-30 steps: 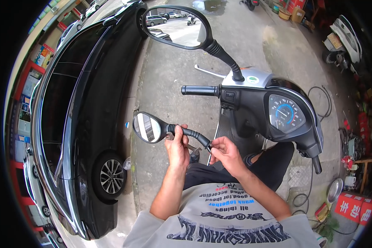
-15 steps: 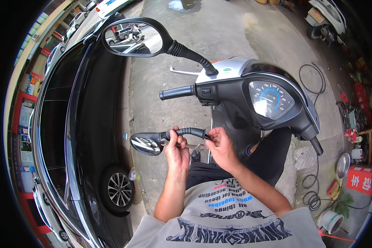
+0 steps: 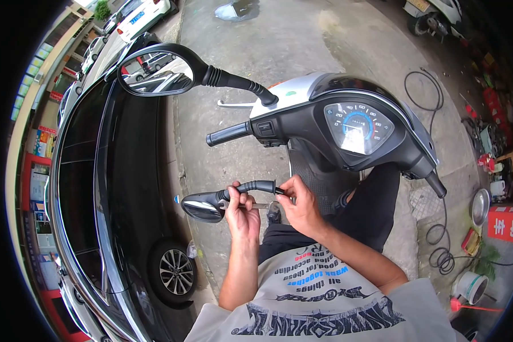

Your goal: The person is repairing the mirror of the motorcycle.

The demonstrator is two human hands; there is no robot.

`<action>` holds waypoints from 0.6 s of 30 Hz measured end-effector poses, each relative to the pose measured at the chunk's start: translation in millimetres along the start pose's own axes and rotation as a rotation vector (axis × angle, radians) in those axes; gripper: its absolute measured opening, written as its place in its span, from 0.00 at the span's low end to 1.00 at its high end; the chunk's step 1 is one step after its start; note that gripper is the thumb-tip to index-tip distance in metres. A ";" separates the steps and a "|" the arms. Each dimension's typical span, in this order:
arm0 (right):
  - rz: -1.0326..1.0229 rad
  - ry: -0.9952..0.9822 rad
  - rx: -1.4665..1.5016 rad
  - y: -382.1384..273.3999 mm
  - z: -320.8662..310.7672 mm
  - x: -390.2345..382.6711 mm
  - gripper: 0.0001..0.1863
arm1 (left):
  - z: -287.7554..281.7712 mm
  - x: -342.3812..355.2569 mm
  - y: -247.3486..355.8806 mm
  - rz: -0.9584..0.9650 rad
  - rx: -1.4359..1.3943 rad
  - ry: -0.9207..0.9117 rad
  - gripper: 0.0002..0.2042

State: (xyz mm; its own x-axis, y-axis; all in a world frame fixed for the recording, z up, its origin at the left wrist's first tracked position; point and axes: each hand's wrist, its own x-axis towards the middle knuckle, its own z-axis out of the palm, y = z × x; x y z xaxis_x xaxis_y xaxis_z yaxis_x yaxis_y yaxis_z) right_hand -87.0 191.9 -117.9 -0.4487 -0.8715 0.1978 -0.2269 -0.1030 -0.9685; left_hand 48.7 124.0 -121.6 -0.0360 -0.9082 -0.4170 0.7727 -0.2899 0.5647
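Black car [image 3: 131, 171]: largest item, parked along the left, its side toward the work area.

Scooter [image 3: 302, 122]: ahead and to the right; black handlebar cowl with silver-grey front, left handgrip [image 3: 228, 134] pointing toward the car.

Dark trousers [image 3: 373, 196] and grey T-shirt [image 3: 319, 288] of the person: lower centre, right leg close beside the scooter.

Mounted rear-view mirror [image 3: 157, 73]: black, oval glass, ribbed stem rising from the scooter's left side; glass reflects parked vehicles.

Loose rear-view mirror [image 3: 202, 211]: black, similar ribbed stem, raised in front of the person's lap, below the handgrip in view. Head lies to the left, stem end to the right; glass tilted, mostly dark reflection.

Instrument dial [image 3: 356, 128]: blue ring, pale glare at its lower part.

Left hand [image 3: 244, 218]: clamped around the loose mirror's stem near the head, thumb uppermost; also retains the wrench. Right hand [image 3: 302, 208]: thumb and fingers pinched together at the stem's far end. The 2 hands are apart, joined only by the mirror.

Open-end wrench [image 3: 261, 206]: metal, across the left palm, just below the stem, roughly parallel to it.

Black end piece [image 3: 280, 191]: at the right fingertips; exact form partly hidden.
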 end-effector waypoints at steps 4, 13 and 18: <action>0.959 -0.420 1.083 17.5 -18.9 5.7 0.08 | -12.7 2.0 3.0 -0.017 -0.030 -0.082 0.08; 0.880 -0.384 1.022 11.0 -18.0 -1.9 0.07 | -12.2 -4.3 4.1 0.009 -0.009 -0.117 0.08; 0.408 -0.126 0.575 -5.6 -12.1 -4.7 0.10 | -9.0 -3.9 2.1 -0.012 -0.008 -0.205 0.08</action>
State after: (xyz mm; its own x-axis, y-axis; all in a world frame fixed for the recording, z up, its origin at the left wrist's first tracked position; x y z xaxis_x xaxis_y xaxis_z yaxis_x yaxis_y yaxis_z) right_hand -94.0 202.4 -111.6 -0.2891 -0.9397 -0.1826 0.4450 0.0369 -0.8948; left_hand 56.1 129.7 -125.2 -0.1725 -0.9474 -0.2696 0.7764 -0.2993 0.5547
